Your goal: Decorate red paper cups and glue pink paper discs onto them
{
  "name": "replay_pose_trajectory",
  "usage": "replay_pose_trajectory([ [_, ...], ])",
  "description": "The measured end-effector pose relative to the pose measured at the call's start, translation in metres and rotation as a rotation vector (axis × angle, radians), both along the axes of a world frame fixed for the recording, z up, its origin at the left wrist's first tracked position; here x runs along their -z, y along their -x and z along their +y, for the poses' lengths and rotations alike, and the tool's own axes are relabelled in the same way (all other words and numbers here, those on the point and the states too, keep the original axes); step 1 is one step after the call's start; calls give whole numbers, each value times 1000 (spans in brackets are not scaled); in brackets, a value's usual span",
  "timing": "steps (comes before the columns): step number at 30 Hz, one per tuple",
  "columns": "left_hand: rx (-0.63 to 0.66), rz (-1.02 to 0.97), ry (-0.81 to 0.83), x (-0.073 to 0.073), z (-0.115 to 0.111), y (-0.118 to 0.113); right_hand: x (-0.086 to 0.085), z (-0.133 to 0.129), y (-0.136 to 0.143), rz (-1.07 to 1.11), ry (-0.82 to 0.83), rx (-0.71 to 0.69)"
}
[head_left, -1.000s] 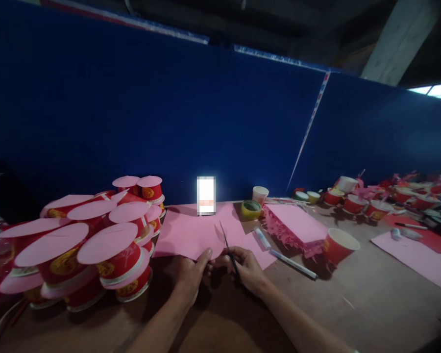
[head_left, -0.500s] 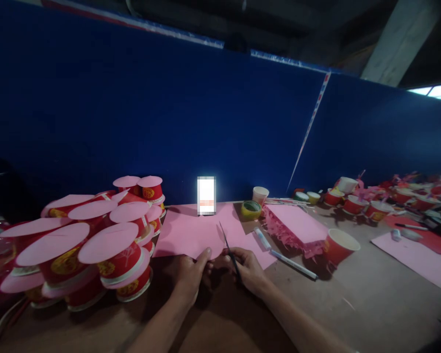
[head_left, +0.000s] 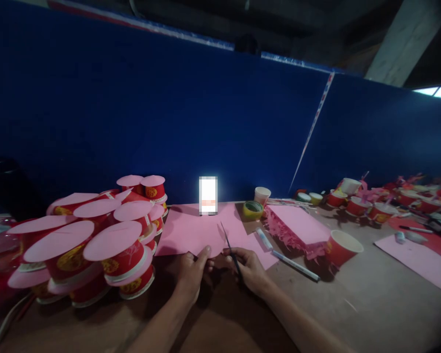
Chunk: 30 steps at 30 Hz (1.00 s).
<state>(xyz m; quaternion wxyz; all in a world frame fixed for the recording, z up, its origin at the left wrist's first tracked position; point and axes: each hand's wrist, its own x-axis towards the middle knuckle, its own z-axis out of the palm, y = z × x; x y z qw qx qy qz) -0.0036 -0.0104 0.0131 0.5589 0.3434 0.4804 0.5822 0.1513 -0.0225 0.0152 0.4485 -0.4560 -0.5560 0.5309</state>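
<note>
My left hand (head_left: pixel 194 272) pinches the near edge of a piece of pink paper between thumb and fingers. The scissors (head_left: pixel 233 254) are in my right hand (head_left: pixel 249 270), their blades pointing up and away at the paper's edge. Beneath and beyond lies a large sheet of pink paper (head_left: pixel 191 229); where the held piece ends and the sheet begins is hard to tell. A blue-white marker (head_left: pixel 296 265) and a glue stick (head_left: pixel 264 239) lie to the right of my right hand.
Red cups with pink paper discs (head_left: pixel 113 245) are stacked at left. Behind the paper stands a bright phone (head_left: pixel 208 196). Rightward are a tape roll (head_left: pixel 253 211), a fringed pink paper stack (head_left: pixel 297 223), a red cup (head_left: pixel 343 247) and several decorated cups. A blue wall (head_left: pixel 169 113) rises behind.
The view has shifted slightly, so the cups and table items sit a little further right. Both hands keep nearly the same pose, still holding the paper and the scissors.
</note>
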Motion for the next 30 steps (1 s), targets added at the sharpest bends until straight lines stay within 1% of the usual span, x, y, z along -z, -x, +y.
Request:
replay_pose_trajectory([
  [4,-25,-18,9,0,0,0,2,1,-1,-13,4,-7],
  [7,-29,11,37,-1,0,0,2,1,-1,-16,-1,-7],
  [12,-30,66,9,-1,0,-1,2,2,0,7,4,-5],
  [21,31,120,39,7,1,1,3,2,-2,26,26,-15],
  [30,-1,47,1,0,-1,-1,5,3,-3,7,2,-1],
])
